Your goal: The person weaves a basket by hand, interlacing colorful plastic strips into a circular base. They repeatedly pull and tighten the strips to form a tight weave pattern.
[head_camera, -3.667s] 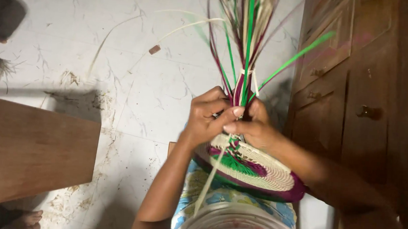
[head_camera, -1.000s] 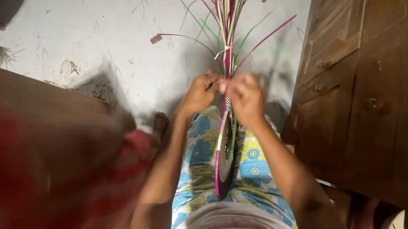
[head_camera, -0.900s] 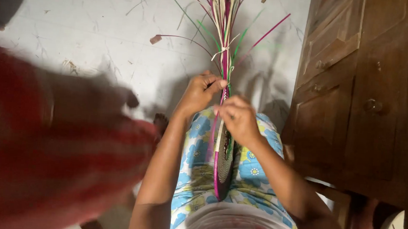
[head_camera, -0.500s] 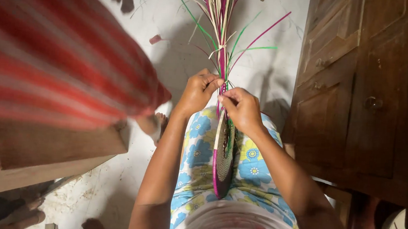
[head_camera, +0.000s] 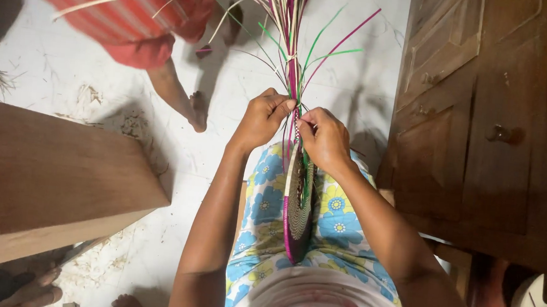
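A round woven mat (head_camera: 298, 206) in cream, purple and green stands on edge on my lap, seen edge-on. From its top rim a bundle of loose strands (head_camera: 291, 33), cream, green and magenta, fans upward. My left hand (head_camera: 261, 117) pinches the bundle just above the rim from the left. My right hand (head_camera: 323, 136) grips the strands and the mat's top edge from the right. Both hands touch each other's fingertips around the bundle.
A wooden box (head_camera: 47, 176) lies on the floor at the left. A dark wooden cabinet (head_camera: 481, 123) with knobs stands close on the right. Another person in red striped cloth (head_camera: 129, 15) walks at the top left, bare foot (head_camera: 194, 113) near my left hand. White floor (head_camera: 98, 90) with plant scraps.
The other person has moved from the lower left across to the top left. My hands have stayed at the mat's top edge, shifting only slightly on the strands.
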